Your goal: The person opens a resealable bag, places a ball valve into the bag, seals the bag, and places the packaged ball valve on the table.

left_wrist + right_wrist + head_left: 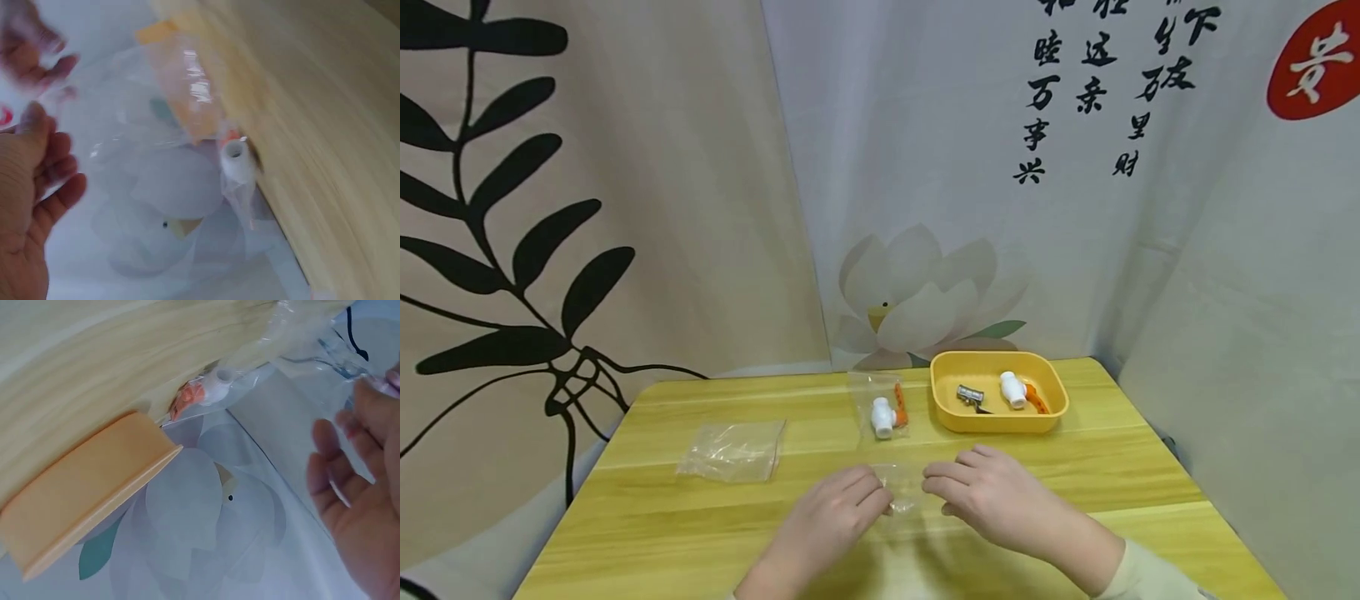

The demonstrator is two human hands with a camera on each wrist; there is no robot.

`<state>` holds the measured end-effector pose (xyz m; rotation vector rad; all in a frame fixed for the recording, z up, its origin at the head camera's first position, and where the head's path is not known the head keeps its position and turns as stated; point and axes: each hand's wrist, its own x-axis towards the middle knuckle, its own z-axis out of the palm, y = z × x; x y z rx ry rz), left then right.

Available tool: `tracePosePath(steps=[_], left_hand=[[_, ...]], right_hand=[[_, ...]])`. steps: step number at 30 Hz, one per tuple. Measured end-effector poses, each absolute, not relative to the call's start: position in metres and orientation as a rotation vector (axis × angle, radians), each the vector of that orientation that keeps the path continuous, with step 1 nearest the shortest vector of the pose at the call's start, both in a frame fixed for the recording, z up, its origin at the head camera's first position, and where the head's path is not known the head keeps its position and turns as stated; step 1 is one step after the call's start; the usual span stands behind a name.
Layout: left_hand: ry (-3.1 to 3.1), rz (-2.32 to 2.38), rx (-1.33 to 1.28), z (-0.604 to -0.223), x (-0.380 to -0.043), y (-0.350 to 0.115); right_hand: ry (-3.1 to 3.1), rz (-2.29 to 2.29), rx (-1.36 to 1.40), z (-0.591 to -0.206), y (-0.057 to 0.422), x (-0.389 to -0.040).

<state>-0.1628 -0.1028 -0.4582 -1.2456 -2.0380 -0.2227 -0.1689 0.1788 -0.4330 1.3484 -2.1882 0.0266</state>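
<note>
A small clear plastic bag (pixel 901 490) hangs between the two hands above the table. My left hand (pixel 835 518) pinches its near left side between thumb and fingers; the bag spreads out as a transparent film (pixel 134 119) in the left wrist view. Just right of the bag is my right hand (pixel 992 502), fingers loosely bent, with a gap between thumb and fingers in the left wrist view. Beyond the hands, a white plastic fitting with an orange handle (pixel 883 418) lies in another clear bag (pixel 863 392) on the table.
A yellow tray (pixel 951 425) stands at the back right, holding another white fitting (pixel 1013 390) with an orange handle and a small silver metal piece (pixel 970 395). A flat clear bag (pixel 733 452) lies on the left of the wooden table (pixel 647 517). A printed curtain (pixel 700 167) hangs behind.
</note>
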Motion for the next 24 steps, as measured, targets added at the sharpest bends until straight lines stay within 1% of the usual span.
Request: tracePosePath(steps=[4, 10, 18, 24], left_hand=[[-2.022, -0.268, -1.163, -0.464, -0.163, -0.097], [-2.058, -0.313, -1.082, -0.469, -0.162, -0.09], [-2.134, -0.36, -0.994, -0.469, -0.159, -0.087], [-2.144, -0.394, -0.967, -0.468, -0.157, -0.089]], right_hand=[[-2.297, 0.029, 1.281, -0.436, 0.178, -0.164], [-2.419, 0.176, 1.207, -0.436, 0.175, -0.16], [-2.318, 0.479, 1.266, -0.43, 0.177, -0.159], [-2.205, 0.65, 1.279, -0.423, 0.187, -0.166]])
